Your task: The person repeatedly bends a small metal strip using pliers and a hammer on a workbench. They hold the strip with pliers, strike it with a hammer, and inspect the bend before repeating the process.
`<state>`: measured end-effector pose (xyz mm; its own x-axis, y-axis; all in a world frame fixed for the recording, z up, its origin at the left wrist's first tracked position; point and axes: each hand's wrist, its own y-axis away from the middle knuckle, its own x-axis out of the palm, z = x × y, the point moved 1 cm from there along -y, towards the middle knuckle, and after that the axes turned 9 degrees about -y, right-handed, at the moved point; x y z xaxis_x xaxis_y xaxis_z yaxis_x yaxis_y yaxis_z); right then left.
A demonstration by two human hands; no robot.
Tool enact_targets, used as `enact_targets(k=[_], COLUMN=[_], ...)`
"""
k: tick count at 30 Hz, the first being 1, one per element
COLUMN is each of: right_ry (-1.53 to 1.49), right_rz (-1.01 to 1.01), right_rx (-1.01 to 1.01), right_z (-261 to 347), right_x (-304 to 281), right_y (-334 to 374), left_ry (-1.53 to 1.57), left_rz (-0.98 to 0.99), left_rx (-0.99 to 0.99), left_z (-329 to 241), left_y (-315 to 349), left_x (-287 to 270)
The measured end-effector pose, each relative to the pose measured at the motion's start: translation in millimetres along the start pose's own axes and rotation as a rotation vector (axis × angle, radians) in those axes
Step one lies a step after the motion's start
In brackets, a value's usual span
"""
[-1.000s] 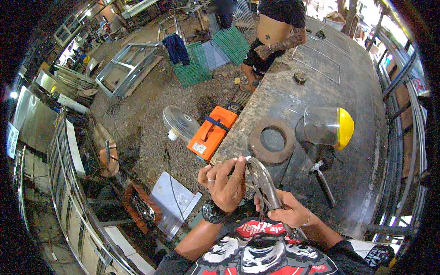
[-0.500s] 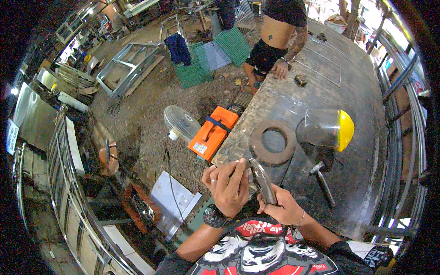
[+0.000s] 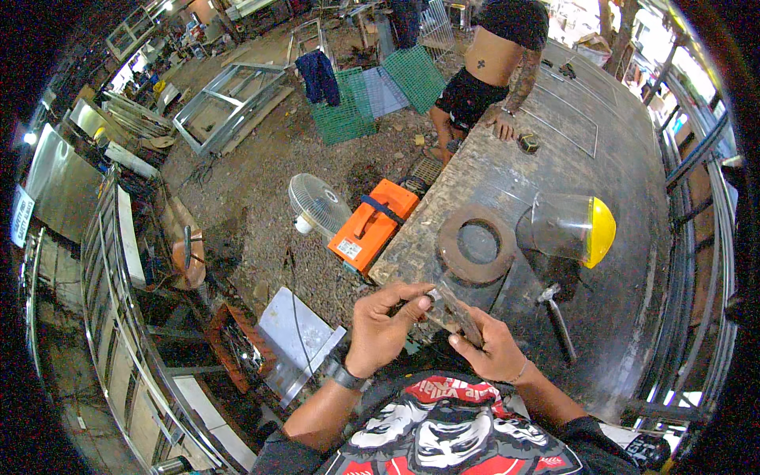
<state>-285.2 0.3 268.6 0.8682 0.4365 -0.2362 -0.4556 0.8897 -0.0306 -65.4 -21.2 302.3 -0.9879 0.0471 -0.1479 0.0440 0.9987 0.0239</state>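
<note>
Before my chest I hold a worn, dull-grey metal clamp-like tool [image 3: 453, 311]; its exact kind is not clear. My right hand [image 3: 495, 348] is closed round its lower end, thumb along the near side. At the other end my left hand [image 3: 388, 326] pinches thumb and forefinger together at the tool's tip. Just beyond them on the worktable [image 3: 507, 178] lies a thick rusty ring [image 3: 447, 245]. To the right of it are a clear face shield with a yellow crown [image 3: 599, 232] and a hammer [image 3: 559, 323], its head pointing away from me.
An orange case [image 3: 374, 224] and a fan [image 3: 318, 204] stand left of the table. Across the far side another person [image 3: 495, 67] leans a hand on the tabletop beside a tape measure [image 3: 528, 142]. Metal frames [image 3: 229, 103] and green mesh [image 3: 340, 111] lie on the ground.
My left hand has rolled over, its back no longer upward, and now pinches the tool's tip. The tool has turned in my right hand, showing a broader face. The other person has bent lower.
</note>
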Motion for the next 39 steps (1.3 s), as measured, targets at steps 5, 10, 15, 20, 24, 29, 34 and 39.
enact_targets(k=[5, 10, 15, 20, 24, 29, 34, 39], right_ry=[-0.083, -0.022, 0.048, 0.064, 0.118, 0.108, 0.138, 0.127], right_rz=[-0.048, -0.002, -0.024, -0.066, -0.066, 0.017, 0.036, 0.086], right_rx=[-0.068, -0.025, -0.107, -0.14, -0.085, 0.061, -0.079, -0.099], right_z=[-2.4, -1.2, 0.4, -4.9, -8.3, -11.8, -17.2, -19.6], right_x=[6.2, -0.7, -3.5, 0.2, 6.2, 24.4, 35.8, 32.9], right_y=[-0.9, -2.0, -2.3, -0.8, 1.2, 5.3, 11.0, 16.9], left_ry=[0.01, 0.045, 0.102, -0.013, -0.04, -0.213, -0.127, -0.014], left_rz=[-0.101, -0.054, -0.003, -0.027, -0.353, -0.169, -0.095, -0.1], left_rx=[0.08, 0.02, 0.081, 0.133, 0.247, 0.396, 0.232, 0.184], left_z=[9.2, 15.1, 20.5, 16.3, 0.7, -2.1, 15.6, 23.8], left_y=[7.8, 5.5, 4.4, 4.4, 1.7, -16.9, -14.1, -7.4], left_x=[13.4, 8.0, 6.6, 5.7, 10.3, 22.1, 23.9, 21.8])
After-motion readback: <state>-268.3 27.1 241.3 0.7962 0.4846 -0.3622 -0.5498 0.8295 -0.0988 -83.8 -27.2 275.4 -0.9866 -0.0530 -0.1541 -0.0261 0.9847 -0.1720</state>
